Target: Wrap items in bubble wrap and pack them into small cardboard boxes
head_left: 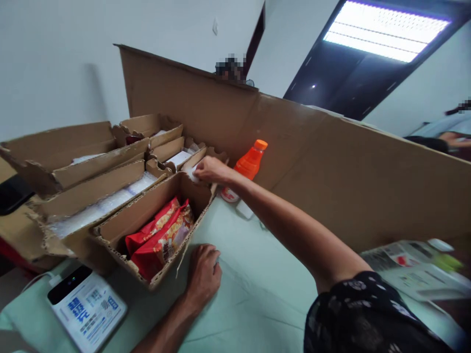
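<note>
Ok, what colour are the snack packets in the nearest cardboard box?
The snack packets are red with yellow print; head view.

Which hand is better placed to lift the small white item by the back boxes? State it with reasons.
Right. The right hand pinches the white item at the rim of the back box. The left hand rests closed on the green cloth beside the cardboard box of red snack packets, farther away.
</note>
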A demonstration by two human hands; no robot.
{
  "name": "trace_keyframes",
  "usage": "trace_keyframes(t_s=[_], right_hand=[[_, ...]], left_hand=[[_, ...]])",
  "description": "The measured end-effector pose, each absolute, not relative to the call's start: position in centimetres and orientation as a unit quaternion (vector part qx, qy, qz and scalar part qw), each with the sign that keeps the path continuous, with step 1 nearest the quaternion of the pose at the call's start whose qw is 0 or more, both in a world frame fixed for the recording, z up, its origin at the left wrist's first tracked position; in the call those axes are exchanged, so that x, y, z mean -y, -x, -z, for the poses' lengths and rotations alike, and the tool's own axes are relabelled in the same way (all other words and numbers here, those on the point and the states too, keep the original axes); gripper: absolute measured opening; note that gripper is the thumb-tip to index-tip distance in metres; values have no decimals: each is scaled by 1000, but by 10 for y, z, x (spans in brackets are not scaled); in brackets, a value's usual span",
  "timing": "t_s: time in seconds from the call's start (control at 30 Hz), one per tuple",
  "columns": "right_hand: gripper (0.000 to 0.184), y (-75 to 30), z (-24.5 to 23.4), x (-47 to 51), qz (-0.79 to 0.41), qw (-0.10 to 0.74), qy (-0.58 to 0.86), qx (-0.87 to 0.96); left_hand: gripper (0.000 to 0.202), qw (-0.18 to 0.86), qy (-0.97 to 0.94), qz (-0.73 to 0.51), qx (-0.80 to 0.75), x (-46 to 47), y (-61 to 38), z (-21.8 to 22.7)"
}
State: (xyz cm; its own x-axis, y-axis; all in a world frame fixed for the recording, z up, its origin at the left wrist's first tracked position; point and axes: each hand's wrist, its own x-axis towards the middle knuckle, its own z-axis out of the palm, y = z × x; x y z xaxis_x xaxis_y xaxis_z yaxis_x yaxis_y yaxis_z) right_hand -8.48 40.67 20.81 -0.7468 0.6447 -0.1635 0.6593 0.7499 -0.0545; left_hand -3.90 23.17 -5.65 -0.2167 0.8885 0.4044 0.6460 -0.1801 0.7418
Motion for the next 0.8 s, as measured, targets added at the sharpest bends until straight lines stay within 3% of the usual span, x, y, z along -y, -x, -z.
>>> trace_keyframes(t_s=[0.17,0.27,0.4,0.53,0.67,0.8], right_hand=[[24,-1,-260,-418,201,-216,-385,-874],[25,-71,-270,-427,232,-294,-439,-817],[32,-157,-244,-449,240,-278,-522,-770],[31,-198,-216,-480,155,-272,-540,-781],[27,-158,-217,-484,123,-277,-493,-815],[25,-49,-229,-468,33,-223,-404,-886]], left_hand=[[32,143,-621,-468,-612,-230,46,62],[31,148,-630,-465,-604,-228,48,61],[31,139,-633,-460,-607,-226,47,57],[32,129,-628,-456,-617,-226,44,54],[31,130,-622,-457,-622,-227,42,55],[28,138,-623,-458,-620,-228,40,55]])
